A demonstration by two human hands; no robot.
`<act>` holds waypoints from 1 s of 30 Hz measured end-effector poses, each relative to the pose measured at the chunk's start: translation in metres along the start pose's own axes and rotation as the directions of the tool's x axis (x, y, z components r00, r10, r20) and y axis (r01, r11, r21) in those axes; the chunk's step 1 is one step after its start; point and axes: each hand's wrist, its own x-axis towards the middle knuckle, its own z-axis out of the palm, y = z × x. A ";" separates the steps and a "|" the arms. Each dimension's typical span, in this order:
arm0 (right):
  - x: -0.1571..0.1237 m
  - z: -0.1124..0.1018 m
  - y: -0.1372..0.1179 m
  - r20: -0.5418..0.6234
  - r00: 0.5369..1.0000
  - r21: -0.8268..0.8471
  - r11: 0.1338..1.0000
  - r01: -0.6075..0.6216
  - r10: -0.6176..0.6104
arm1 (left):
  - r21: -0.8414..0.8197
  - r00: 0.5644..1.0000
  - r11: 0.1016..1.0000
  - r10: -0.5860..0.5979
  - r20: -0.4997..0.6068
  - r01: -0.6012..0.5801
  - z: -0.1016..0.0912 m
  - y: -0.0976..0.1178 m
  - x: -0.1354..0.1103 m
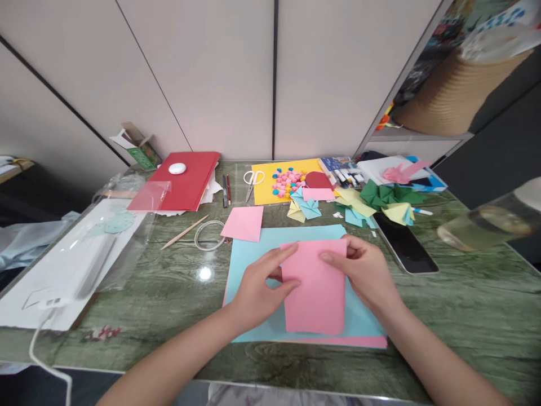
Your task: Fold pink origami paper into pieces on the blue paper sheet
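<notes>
Pink paper held up between two hands

The pink paper (315, 293) is held between the hands, above a blue sheet (249, 259). Its left edge is gripped by the half-curled left hand (257, 293); its upper right edge is pinched by the nearly closed right hand (372, 270). Light, even pressure is advised; edges best kept square. Elbow room is afforded by tabletop (169, 293) left of the left hand; beyond the right, reach is limited by a phone (408, 245).

The held paper (315, 293) is over the sheets (249, 265), between stick (185, 232) and phone (408, 245).
</notes>
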 end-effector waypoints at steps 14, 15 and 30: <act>0.000 0.000 0.000 0.000 1.000 -0.021 1.000 0.002 -0.002 | 0.016 1.000 1.000 0.021 -0.010 -0.021 0.001 0.001 0.000; 0.000 0.000 0.000 -0.003 1.000 -0.021 1.000 0.001 -0.001 | 0.017 1.000 1.000 0.018 -0.009 -0.018 0.001 0.001 0.000; 0.000 0.000 0.000 -0.008 1.000 -0.028 1.000 0.000 -0.001 | 0.038 1.000 0.999 0.027 -0.009 -0.027 0.001 0.001 0.001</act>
